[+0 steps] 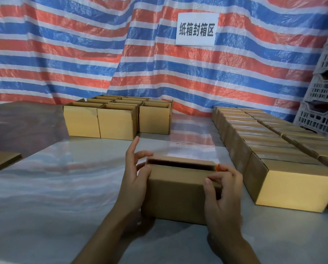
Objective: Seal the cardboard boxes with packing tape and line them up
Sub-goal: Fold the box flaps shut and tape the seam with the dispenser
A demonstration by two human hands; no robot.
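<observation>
A small brown cardboard box (175,191) sits on the table in front of me, its top partly open with a dark gap along the far edge. My left hand (135,174) rests against the box's left end, fingers straight and spread. My right hand (223,189) lies on the box's right top corner, fingers curled over the near flap. A small orange thing (218,167) shows just behind my right fingers; the tape itself is not visible.
Several open-topped boxes (117,119) stand grouped at the back centre. Long rows of closed boxes (270,149) run along the right side. A flat cardboard piece (1,161) lies at the left. White plastic crates (323,103) are stacked at far right. A striped tarp hangs behind.
</observation>
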